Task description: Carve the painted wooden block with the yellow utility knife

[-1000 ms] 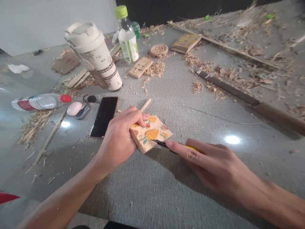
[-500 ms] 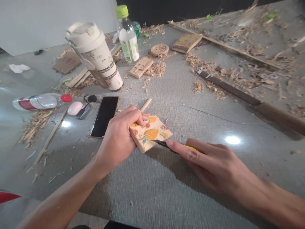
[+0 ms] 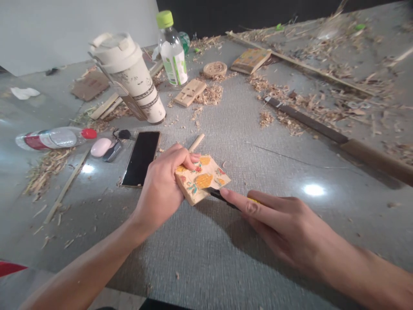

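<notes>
while the left fingers (image 3: 186, 160) grip a block (image 3: 204, 180) (brightly patterned), right fingers (image 3: 238, 200) clasp a knife (image 3: 217, 194).

Block's right side: the black cutter (image 3: 222, 198) and the right hand (image 3: 280, 224) barred entry to the patterned block (image 3: 204, 175).
Block's left side: the left hand (image 3: 163, 181) filled it, with the phone (image 3: 141, 159) close beyond.
Behind the block: a short stick (image 3: 196, 143) lay near; past it, bare surface (image 3: 222, 125) gave passage up to the carved tile (image 3: 190, 92).
Toward the tumbler: the tumbler (image 3: 135, 82) and green-capped bottle (image 3: 174, 64) stood as tall obstacles.
Right-hand lane: wide room opened before the long dark-bladed tool (image 3: 309, 120); shavings (image 3: 342, 69) cluttered beyond.
Between forearms: low room lay on the near surface.
</notes>
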The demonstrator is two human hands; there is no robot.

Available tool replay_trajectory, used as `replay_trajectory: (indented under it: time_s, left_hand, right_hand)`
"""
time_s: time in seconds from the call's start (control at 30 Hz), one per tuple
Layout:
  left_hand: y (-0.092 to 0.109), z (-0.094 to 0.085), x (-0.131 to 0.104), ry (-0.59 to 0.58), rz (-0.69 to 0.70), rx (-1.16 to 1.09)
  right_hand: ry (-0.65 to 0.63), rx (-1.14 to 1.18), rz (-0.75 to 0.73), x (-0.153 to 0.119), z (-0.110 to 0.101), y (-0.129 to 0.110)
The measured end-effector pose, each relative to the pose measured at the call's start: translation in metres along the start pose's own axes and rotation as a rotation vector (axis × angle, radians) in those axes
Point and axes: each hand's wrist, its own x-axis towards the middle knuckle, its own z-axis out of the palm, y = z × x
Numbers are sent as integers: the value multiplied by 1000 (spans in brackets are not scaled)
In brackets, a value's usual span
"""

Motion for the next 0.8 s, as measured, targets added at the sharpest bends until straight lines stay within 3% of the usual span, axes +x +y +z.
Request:
replay_trajectory:
  time_s: [0.3,0.6,0.8]
  left_hand:
    - [-1,1,-1,12,9,-6]
    - [-2,0,5,-53,90,14]
    - [-2,-2,6,-79,127,30]
  right_hand:
    - [-31,253,81,8,-5,-5]
    - [-133,509,214,16,-26,1]
    - [-12,290,128,8,-19,8]
